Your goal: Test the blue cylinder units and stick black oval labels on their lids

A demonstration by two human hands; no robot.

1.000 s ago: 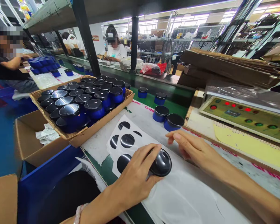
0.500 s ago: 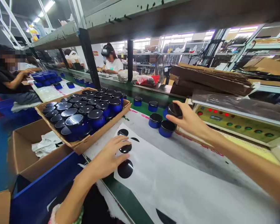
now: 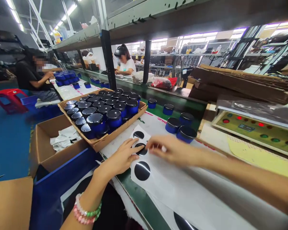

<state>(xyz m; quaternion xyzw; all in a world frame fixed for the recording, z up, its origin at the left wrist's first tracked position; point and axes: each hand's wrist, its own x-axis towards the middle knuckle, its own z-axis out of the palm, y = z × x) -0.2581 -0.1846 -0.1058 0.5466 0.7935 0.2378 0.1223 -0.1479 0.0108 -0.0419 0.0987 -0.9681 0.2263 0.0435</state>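
Note:
A white backing sheet (image 3: 168, 182) lies along the bench with round black stickers (image 3: 142, 171) near its left end. My left hand (image 3: 121, 156) rests on that end, fingers apart, fingertips at the middle sticker (image 3: 141, 149). Over the same sticker's right side is my right hand (image 3: 168, 149), blurred, with fingers curled together; what they hold, if anything, is too small to name. Behind it stand blue jars with black lids (image 3: 186, 134), three of them close together. A cardboard tray (image 3: 121, 132) full of such jars is at the left.
An open cardboard box (image 3: 48, 156) with crumpled white paper sits below the tray. At the right is a control unit (image 3: 254, 127) with lit red lamps. Flattened cardboard (image 3: 235, 84) is stacked behind it. Two people sit farther back, and a shelf runs overhead.
My right hand has let go of a jar, now standing beside the others, and moved left to the stickers. My left hand stays on the sheet. The view has turned slightly left.

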